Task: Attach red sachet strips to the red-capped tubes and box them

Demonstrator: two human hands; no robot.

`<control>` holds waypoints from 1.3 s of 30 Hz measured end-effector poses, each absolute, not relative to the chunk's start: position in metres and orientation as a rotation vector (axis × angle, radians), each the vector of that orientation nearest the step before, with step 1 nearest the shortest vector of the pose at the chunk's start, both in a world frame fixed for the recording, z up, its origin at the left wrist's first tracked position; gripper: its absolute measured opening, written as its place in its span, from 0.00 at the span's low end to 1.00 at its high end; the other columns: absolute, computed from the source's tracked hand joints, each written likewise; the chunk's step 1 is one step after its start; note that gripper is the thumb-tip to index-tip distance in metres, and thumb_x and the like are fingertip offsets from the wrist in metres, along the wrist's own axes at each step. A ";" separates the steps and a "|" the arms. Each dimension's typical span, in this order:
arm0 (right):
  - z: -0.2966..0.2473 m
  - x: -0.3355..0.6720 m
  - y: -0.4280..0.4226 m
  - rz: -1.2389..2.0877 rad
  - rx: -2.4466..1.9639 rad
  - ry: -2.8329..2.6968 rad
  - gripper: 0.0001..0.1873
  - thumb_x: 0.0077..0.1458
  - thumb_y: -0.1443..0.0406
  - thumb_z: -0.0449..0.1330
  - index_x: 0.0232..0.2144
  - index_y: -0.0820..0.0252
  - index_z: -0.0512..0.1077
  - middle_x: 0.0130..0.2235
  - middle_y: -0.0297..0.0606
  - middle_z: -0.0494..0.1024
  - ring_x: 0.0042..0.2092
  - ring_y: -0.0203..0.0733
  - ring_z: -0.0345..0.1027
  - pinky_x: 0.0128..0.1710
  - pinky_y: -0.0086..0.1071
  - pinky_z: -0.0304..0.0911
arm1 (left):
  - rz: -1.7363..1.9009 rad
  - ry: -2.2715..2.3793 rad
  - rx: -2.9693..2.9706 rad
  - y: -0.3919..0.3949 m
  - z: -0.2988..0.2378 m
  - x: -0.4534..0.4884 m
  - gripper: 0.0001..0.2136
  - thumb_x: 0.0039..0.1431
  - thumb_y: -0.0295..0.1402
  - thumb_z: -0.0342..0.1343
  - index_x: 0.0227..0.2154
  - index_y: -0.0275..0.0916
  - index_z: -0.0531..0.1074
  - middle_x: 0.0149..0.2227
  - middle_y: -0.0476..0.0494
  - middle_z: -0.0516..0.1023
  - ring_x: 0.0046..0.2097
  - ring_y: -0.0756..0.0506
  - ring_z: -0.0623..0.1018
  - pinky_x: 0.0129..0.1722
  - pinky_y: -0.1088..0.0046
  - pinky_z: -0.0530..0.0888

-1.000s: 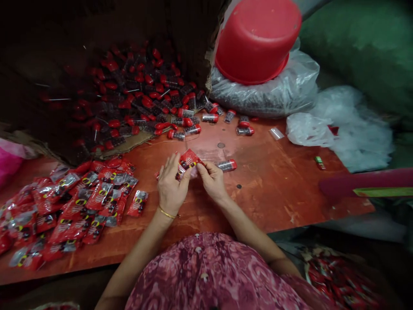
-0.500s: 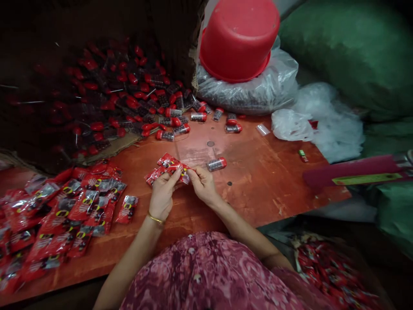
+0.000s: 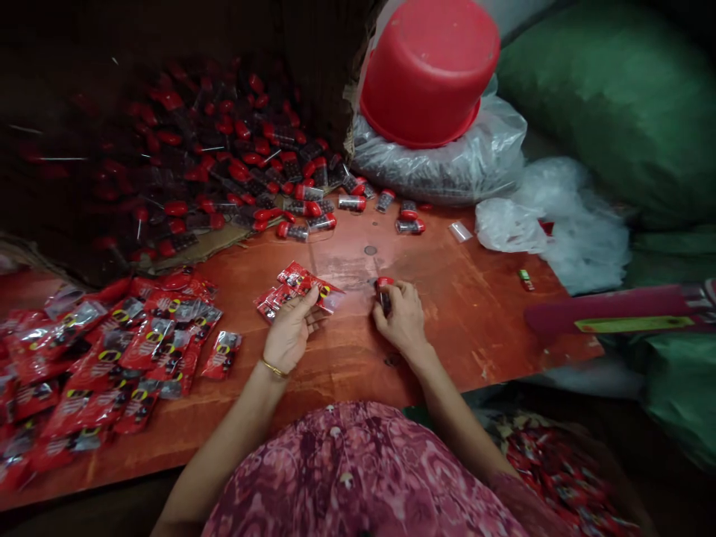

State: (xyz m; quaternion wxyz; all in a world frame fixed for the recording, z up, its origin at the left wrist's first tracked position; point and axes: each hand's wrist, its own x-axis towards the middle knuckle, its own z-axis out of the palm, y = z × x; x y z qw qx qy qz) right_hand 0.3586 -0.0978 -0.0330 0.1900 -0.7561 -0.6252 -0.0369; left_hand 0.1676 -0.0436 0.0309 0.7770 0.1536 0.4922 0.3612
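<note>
Several small red printed packets are by my left hand (image 3: 291, 330); its thumb and fingers pinch one red packet (image 3: 323, 292) that has a clear end. Beneath and beside it other red packets (image 3: 272, 300) lie on the table. To the right, my right hand (image 3: 403, 317) is closed around a small clear tube with a red cap (image 3: 384, 291), filled with dark pieces. The palm and fingers cover part of this tube. A single red packet (image 3: 222, 355) rests apart, left of my left wrist.
A big heap of red packets (image 3: 112, 373) covers the table's left. Many red-capped tubes (image 3: 235, 156) spill from a dark cardboard box behind. A red tub (image 3: 430, 74) sits upside down on a filled plastic bag (image 3: 441, 168). A magenta bar (image 3: 632, 309) juts in from the right.
My right hand has left the packet, moved right and closed on the red-capped tube lying there. My left hand keeps its packet in nearly the same place. The view has shifted slightly.
</note>
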 end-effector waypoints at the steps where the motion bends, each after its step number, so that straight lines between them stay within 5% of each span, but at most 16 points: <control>1: -0.037 0.362 -0.101 -0.122 -2.082 -1.749 0.14 0.52 0.64 0.52 0.40 0.65 0.68 0.44 0.51 0.70 0.44 0.49 0.64 0.41 0.39 0.61 | 0.779 1.064 0.321 -0.044 0.031 0.167 0.12 0.40 0.37 0.67 0.23 0.36 0.71 0.21 0.50 0.77 0.23 0.52 0.75 0.23 0.79 0.70; 6: -0.044 0.373 -0.106 -0.017 -1.980 -1.607 0.16 0.55 0.64 0.48 0.43 0.65 0.68 0.42 0.52 0.74 0.42 0.48 0.68 0.43 0.42 0.64 | 0.795 1.039 0.260 -0.043 0.032 0.164 0.09 0.46 0.34 0.64 0.25 0.36 0.71 0.22 0.50 0.77 0.24 0.52 0.76 0.24 0.79 0.70; 14: 0.013 0.337 -0.122 0.871 -1.541 -1.236 0.14 0.54 0.59 0.55 0.41 0.58 0.71 0.26 0.32 0.75 0.19 0.31 0.62 0.19 0.26 0.61 | 0.778 1.034 0.334 -0.045 0.031 0.164 0.12 0.42 0.38 0.65 0.25 0.35 0.73 0.22 0.48 0.78 0.24 0.52 0.76 0.26 0.79 0.70; 22: 0.025 0.322 -0.117 0.999 -1.471 -1.251 0.11 0.51 0.62 0.56 0.36 0.60 0.72 0.27 0.33 0.74 0.22 0.31 0.63 0.22 0.25 0.61 | 0.763 1.035 0.599 -0.046 0.031 0.163 0.19 0.29 0.45 0.69 0.20 0.34 0.75 0.22 0.48 0.77 0.25 0.52 0.73 0.29 0.78 0.69; 31: 0.014 0.306 -0.110 1.063 -1.374 -1.030 0.14 0.51 0.57 0.57 0.37 0.58 0.71 0.27 0.32 0.74 0.19 0.30 0.60 0.19 0.27 0.60 | 0.910 1.091 0.719 -0.052 0.022 0.175 0.14 0.32 0.40 0.68 0.19 0.34 0.75 0.20 0.51 0.75 0.23 0.54 0.69 0.27 0.77 0.67; 39: 0.006 0.290 -0.096 1.074 -1.352 -0.963 0.15 0.50 0.55 0.58 0.37 0.58 0.68 0.23 0.28 0.70 0.18 0.29 0.59 0.17 0.25 0.58 | 1.007 0.996 0.586 -0.059 0.016 0.182 0.13 0.36 0.38 0.67 0.23 0.34 0.75 0.26 0.47 0.78 0.29 0.51 0.74 0.35 0.75 0.70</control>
